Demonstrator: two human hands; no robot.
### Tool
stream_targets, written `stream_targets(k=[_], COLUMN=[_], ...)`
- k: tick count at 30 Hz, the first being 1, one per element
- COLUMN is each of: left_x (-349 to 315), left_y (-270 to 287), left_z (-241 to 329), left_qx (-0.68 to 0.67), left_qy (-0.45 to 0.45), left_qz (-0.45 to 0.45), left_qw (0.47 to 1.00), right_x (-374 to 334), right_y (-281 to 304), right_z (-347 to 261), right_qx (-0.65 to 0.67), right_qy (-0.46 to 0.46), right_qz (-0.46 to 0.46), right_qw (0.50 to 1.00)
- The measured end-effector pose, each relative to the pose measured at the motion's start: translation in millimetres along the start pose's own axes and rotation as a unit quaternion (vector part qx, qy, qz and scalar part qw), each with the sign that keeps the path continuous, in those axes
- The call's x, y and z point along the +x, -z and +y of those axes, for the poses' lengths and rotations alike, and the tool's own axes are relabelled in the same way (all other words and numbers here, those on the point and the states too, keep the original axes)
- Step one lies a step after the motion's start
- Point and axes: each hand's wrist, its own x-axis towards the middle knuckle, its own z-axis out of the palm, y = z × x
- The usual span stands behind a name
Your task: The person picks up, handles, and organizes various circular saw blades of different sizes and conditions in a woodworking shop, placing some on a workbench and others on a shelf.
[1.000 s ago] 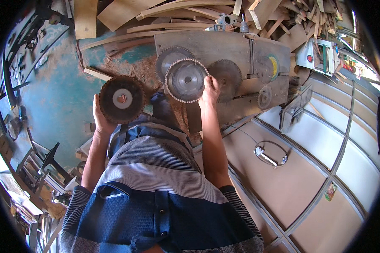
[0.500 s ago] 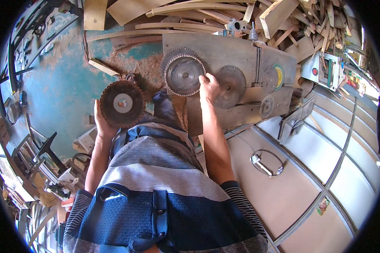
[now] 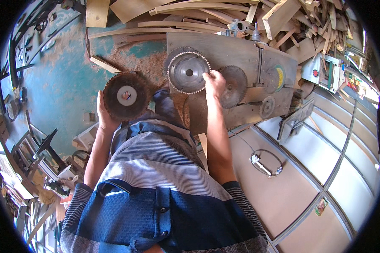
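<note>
My left hand [image 3: 107,114] is closed on the edge of a dark, brownish circular saw blade [image 3: 113,96] with a pale round centre, held up at the left. With thumb and fingers my right hand [image 3: 215,84] pinches the right rim of a shinier grey saw blade [image 3: 181,80], its toothed edge bright. Another blade partly shows behind the shiny one. Just right of that hand, a worn saw blade [image 3: 236,87] lies on the grey metal machine table [image 3: 223,48]. A smaller blade [image 3: 267,106] lies farther right on the same table.
Long wooden boards [image 3: 177,24] and a heap of wood offcuts [image 3: 316,25] lie beyond the table. Sawdust [image 3: 152,63] covers part of the blue-green floor [image 3: 55,92]. At right, a coiled cable [image 3: 278,157] rests on a beige panel surface [image 3: 274,202].
The shiny blade in my right hand has tilted and faces up more, its centre hole now plainer. Both hands and blades sit slightly farther right in the picture.
</note>
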Motion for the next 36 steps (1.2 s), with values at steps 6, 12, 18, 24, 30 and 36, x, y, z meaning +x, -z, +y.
stream_targets(k=[6, 12, 18, 24, 30, 36], left_x=[6, 9, 15, 11, 4, 16], left_y=[5, 13, 11, 13, 7, 3], left_z=[4, 7, 14, 20, 18, 26], left_qx=[-0.008, -0.125, -0.14, -0.106, -0.108, -0.091], left_qy=[0.028, 0.06, 0.026, 0.004, 0.047, 0.008], left_qz=[-0.049, -0.142, -0.188, -0.128, -0.154, -0.068], left_qw=[0.998, 0.98, 0.972, 0.986, 0.981, 0.993], right_x=[-22, -59, -82, -98, -113, -134], right_y=[34, 52, 50, 41, 35, 20], right_z=[-30, -73, -101, -120, -136, -141], right_qx=[0.265, 0.338, 0.379, 0.283, 0.237, 0.278], right_qy=[-0.11, -0.096, -0.05, 0.018, 0.085, 0.062], right_qz=[-0.147, -0.143, -0.154, -0.092, -0.07, -0.108], right_qw=[0.947, 0.925, 0.911, 0.954, 0.965, 0.953])
